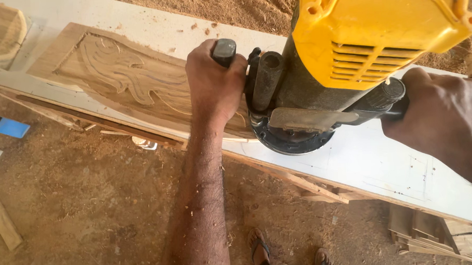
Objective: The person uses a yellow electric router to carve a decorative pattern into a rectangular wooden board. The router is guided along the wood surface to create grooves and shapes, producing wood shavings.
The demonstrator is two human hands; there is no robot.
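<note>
With our left hand (213, 86) and right hand (444, 117) each in a tight grip on a side handle, we keep the yellow router (343, 55), mid-frame, flat on the carved wood panel (113, 69) over the white bench (383, 164).

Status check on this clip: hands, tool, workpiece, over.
Left hand and right hand shut on black side handles of yellow-topped router. Router base on carved wooden panel, on white board. Nothing obstructing.
</note>
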